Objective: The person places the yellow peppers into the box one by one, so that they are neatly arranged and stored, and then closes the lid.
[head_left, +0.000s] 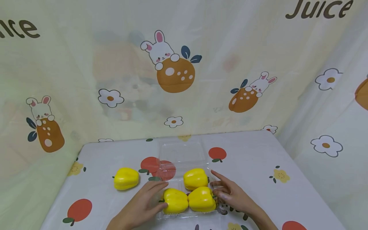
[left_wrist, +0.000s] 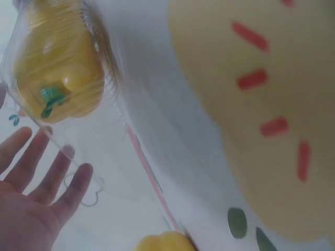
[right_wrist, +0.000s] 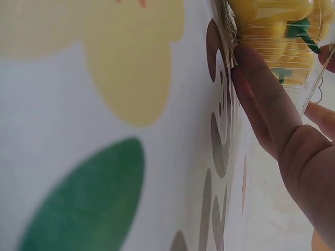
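The box (head_left: 172,216), clear and open, stands on the cloth (head_left: 250,159) with three yellow peppers in it. At its front, the left pepper (head_left: 176,201) and right pepper (head_left: 202,199) sit side by side, stems pointing outward.

On the box's left side is the left hand (head_left: 141,203), fingers spread and nearly straight, gripping nothing; its thumb tip overlaps the left pepper in the head view — whether it touches, I cannot tell. On the box's right side is the right hand (head_left: 234,196), index finger extended, the others slightly bent; the right wrist view shows fingertips against the box's wall, low down, without a closed grip.

The back pepper (head_left: 195,179) sits in the box's rear right part. Left of the box — well apart from it — the lone pepper (head_left: 126,179) lies on the cloth.

Behind the box its lid (head_left: 182,152) lies folded back, and beyond that hangs a rabbit-print curtain (head_left: 215,32).
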Demonstrator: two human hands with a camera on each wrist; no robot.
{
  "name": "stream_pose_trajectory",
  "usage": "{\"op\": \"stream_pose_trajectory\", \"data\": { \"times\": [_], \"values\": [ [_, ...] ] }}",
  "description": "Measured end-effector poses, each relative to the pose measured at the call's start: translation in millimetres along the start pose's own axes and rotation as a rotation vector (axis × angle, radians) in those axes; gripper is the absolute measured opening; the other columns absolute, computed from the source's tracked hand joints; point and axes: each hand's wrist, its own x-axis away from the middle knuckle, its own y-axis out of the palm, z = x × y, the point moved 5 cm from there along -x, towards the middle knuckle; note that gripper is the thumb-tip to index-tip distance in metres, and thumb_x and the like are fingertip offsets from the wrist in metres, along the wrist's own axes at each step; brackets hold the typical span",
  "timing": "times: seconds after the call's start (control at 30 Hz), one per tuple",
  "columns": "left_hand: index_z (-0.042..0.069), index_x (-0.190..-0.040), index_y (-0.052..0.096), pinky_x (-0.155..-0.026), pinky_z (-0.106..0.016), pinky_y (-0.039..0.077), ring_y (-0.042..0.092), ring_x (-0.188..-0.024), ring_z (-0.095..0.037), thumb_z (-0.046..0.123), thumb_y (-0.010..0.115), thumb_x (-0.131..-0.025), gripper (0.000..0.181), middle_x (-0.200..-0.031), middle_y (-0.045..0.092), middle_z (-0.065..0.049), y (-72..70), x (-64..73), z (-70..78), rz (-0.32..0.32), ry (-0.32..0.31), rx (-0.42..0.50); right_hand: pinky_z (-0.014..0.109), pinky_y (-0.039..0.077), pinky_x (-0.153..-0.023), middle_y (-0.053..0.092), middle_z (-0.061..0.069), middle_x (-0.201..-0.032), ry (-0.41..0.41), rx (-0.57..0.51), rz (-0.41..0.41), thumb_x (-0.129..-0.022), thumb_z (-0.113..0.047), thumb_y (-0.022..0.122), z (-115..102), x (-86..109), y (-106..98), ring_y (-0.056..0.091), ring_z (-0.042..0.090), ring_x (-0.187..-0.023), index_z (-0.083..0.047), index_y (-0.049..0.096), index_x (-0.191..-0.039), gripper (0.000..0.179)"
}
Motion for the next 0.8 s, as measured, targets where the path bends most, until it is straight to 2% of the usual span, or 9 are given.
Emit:
{"op": "stream_pose_trajectory", "data": {
  "times": [0.2, 0.47, 0.63, 0.8],
  "values": [
    [0.035, -0.150, 0.057, -0.111, -0.044, 0.057, 0.059, -0.134, -0.014, 0.032, 0.080, -0.096, 0.059, -0.149, 0.059, 0.016, -11.3, 5.3, -1.3, 0.110, 0.043, 0.043, 0.031, 0.065, -0.092, 0.053, 0.034, -0.151, 0.008, -0.016, -0.001, -0.104, -0.015, 0.059, 1, -0.4, 0, 0.070, 0.034, -0.121, -0.019, 0.022, -0.170, 0.076],
    [0.037, -0.147, 0.059, -0.110, -0.046, 0.057, 0.061, -0.134, -0.012, 0.019, 0.082, -0.093, 0.061, -0.147, 0.062, 0.015, -25.1, 10.7, -7.8, 0.192, 0.025, 0.041, 0.030, 0.065, -0.091, 0.053, 0.034, -0.151, 0.009, -0.012, -0.004, -0.105, -0.015, 0.059, 1, -0.9, 0, 0.070, 0.035, -0.121, -0.018, 0.021, -0.170, 0.075],
    [0.030, -0.145, 0.063, -0.109, -0.045, 0.058, 0.061, -0.133, -0.013, 0.018, 0.083, -0.093, 0.057, -0.145, 0.062, 0.017, -34.4, 15.6, -15.8, 0.234, -0.029, 0.014, 0.030, 0.065, -0.091, 0.054, 0.034, -0.151, 0.010, -0.008, 0.001, -0.105, -0.015, 0.059, 1, -0.9, 0, 0.070, 0.034, -0.120, -0.018, 0.022, -0.170, 0.075],
    [0.033, -0.142, 0.065, -0.105, -0.043, 0.061, 0.062, -0.130, -0.015, 0.019, 0.083, -0.092, 0.055, -0.144, 0.063, 0.014, -44.6, 20.8, -28.1, 0.268, -0.109, 0.016, 0.031, 0.065, -0.092, 0.053, 0.033, -0.151, 0.017, -0.019, 0.001, -0.105, -0.014, 0.060, 1, -0.7, 0, 0.070, 0.034, -0.121, -0.019, 0.022, -0.170, 0.076]
  ]
}}
